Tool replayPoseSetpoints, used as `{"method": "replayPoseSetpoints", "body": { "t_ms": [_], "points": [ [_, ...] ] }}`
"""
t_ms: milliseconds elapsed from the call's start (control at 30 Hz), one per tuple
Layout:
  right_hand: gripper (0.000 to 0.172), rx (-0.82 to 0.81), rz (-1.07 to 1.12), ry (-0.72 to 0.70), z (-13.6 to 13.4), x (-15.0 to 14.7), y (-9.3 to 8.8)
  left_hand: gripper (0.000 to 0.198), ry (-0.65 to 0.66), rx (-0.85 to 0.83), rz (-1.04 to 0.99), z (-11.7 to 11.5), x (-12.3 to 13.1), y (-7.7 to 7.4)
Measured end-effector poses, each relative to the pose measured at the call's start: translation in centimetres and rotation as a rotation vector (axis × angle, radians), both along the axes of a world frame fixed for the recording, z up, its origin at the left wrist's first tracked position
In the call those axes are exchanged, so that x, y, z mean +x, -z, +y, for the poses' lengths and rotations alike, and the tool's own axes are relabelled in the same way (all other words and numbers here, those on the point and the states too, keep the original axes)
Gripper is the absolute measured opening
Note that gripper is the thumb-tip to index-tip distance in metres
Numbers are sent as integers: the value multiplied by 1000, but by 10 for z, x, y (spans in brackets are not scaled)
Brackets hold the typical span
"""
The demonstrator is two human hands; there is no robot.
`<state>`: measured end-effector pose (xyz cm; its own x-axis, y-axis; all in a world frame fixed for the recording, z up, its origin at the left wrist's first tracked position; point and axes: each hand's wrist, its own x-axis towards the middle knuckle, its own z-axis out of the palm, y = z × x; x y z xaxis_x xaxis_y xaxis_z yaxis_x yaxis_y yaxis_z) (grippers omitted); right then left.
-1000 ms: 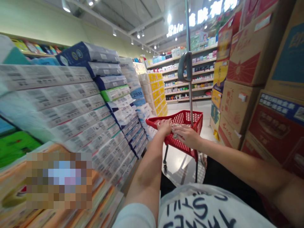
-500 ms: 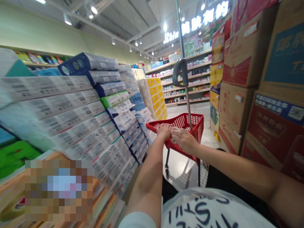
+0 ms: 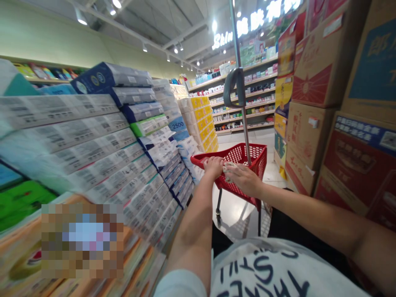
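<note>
My left hand (image 3: pixel 213 167) curls over the near rim of a red plastic mesh shopping basket (image 3: pixel 247 150) on a wheeled cart. My right hand (image 3: pixel 243 179) rests just beside it, its fingertips pressing a small crumpled white tissue (image 3: pixel 228 171) against the basket. The tissue sits between my hands, partly covered by my right fingers. A metal cart pole (image 3: pixel 240 119) rises from the basket to a curved grey handle (image 3: pixel 232 87). The inside of the basket is mostly hidden by the angle and my hands.
Stacked wrapped paper packs (image 3: pixel 93 140) form a tall wall along the left of the aisle. Printed cardboard cartons (image 3: pixel 312 136) are piled on the right. Shelves of boxed goods (image 3: pixel 244 99) stand ahead, beyond a shiny floor (image 3: pixel 238 218).
The view has swayed slightly, while the cart and basket stay in front of me. Both hands remain on the basket, with the tissue still between them.
</note>
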<state>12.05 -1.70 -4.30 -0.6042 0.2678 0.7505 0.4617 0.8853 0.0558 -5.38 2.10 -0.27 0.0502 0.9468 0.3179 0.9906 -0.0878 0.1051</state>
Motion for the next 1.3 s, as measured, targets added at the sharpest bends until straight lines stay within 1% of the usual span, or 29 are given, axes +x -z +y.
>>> {"method": "replayPoseSetpoints", "body": {
  "t_ms": [33,167,200,233,267,367,400,433,500,567,667,733,800,867,933,1033,1100,1167,1200,1267,1300],
  "points": [
    [30,-51,12,24,2,-1,-2,35,1,-1,5,-1,0,0],
    [31,-380,-14,213,17,-6,-14,36,0,1,18,-4,3,-2],
    [32,-414,-22,222,20,-7,-15,36,-3,1,17,-4,4,-3],
    [31,-404,-15,203,20,-6,-14,35,-9,4,12,-4,4,-3],
    [30,-353,10,160,19,-4,-12,35,-14,5,4,-4,4,-3],
    [28,-126,88,-20,9,6,-3,30,-14,0,-31,-3,1,-3],
    [29,-82,94,-65,5,10,-1,28,-5,-4,-40,-2,-1,-3],
    [30,-65,92,-100,3,12,0,26,7,-7,-47,-1,-3,-3],
    [30,-103,90,-130,2,15,-1,25,23,-3,-54,1,-6,-3],
    [29,-202,108,-109,6,12,-6,26,27,10,-59,2,-9,-2],
    [28,-330,127,-20,14,5,-8,27,35,26,-63,3,-11,-1],
    [27,-308,132,18,14,1,-6,28,38,24,-57,2,-11,-1],
    [28,-228,132,30,10,0,-2,28,34,16,-48,1,-11,-1],
    [29,-191,94,59,6,0,-4,29,39,15,-45,0,-11,-1],
    [30,-255,-15,143,6,-2,-12,28,45,23,-52,-1,-11,-1],
    [36,-425,-265,334,17,-12,-32,28,38,24,-59,-2,-11,-1],
    [37,-466,-410,389,25,-20,-41,29,35,20,-60,-2,-10,-1],
    [36,-454,-444,381,27,-24,-42,29,38,21,-61,-3,-10,0],
    [36,-439,-404,370,25,-24,-39,28,42,22,-63,-3,-11,0],
    [36,-374,-248,313,17,-21,-28,28,49,25,-71,-3,-13,0],
    [35,-310,-160,237,12,-18,-21,27,53,27,-75,-3,-14,0]
  ]
}}
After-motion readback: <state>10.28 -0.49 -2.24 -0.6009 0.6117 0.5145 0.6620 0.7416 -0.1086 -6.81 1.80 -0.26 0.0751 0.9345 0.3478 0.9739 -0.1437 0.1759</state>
